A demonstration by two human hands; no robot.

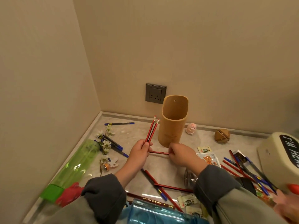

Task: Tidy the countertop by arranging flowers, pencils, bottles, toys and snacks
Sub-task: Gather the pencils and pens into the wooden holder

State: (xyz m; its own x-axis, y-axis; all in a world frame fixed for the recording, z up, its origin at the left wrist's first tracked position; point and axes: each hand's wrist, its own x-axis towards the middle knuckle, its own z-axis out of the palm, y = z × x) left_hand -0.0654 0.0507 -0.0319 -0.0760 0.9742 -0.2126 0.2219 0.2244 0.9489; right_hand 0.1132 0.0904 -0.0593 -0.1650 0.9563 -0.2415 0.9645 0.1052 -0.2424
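My left hand (140,151) grips a small bunch of red pencils (151,130) that points up toward an upright bamboo holder (173,122). My right hand (180,153) pinches one end of another red pencil (157,153) lying flat between both hands, in front of the holder. More red pencils (159,183) and blue pens (252,173) lie scattered near and to the right. White flowers (106,145) lie at the left beside a green bottle (76,165). Snack packets (209,157) sit behind my right wrist.
A pink figurine (191,128) and a wooden puzzle toy (222,136) stand by the back wall. A cream box (281,157) is at the right edge, with another person's hand (289,206) below it. A blue bottle (155,214) and red toy (69,194) lie near me.
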